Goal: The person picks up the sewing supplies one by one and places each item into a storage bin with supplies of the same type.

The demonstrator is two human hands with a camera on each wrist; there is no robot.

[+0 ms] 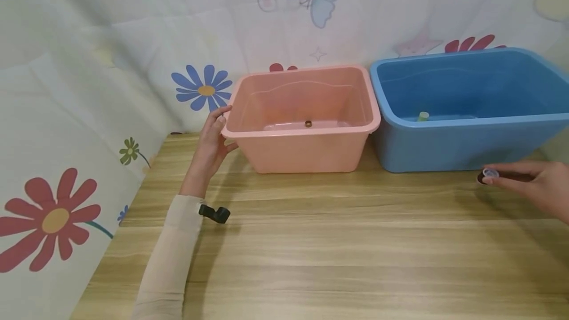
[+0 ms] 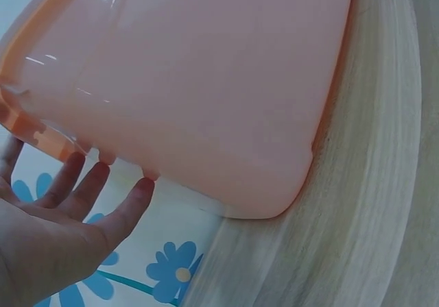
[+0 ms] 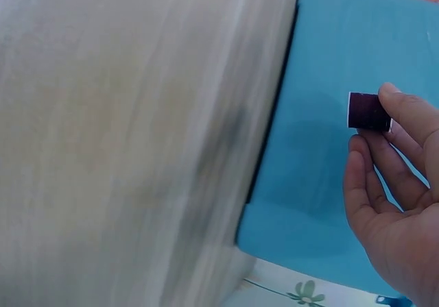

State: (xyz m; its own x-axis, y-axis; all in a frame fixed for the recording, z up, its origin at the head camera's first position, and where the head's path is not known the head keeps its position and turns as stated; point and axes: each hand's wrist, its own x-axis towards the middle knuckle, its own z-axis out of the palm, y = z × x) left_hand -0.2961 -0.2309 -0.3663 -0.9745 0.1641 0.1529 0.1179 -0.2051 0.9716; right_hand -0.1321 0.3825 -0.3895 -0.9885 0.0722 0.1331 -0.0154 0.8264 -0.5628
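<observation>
At the left end of the pink plastic bin (image 1: 302, 154), my left hand (image 1: 212, 137) rests its fingers against the side by the rim. In the left wrist view these fingers (image 2: 130, 207) are spread and fairly straight, their tips at the bin's wall (image 2: 206, 101). My right hand (image 1: 540, 181) pinches a small dark cylinder (image 1: 481, 177) with a pale end between thumb and fingertips. It is in front of the blue plastic bin (image 1: 444, 147), over the table. From the right wrist, the dark cylinder (image 3: 369, 112) overlaps the bin's blue wall.
Inside the pink bin lies a small brown ring-like piece (image 1: 308, 124). A pale green cylinder (image 1: 423, 116) is in the blue bin. Both bins stand side by side on the wooden table (image 1: 333, 241), before a flowered cloth (image 1: 146, 28). A black strap mount (image 1: 215, 214) juts from the left wrist.
</observation>
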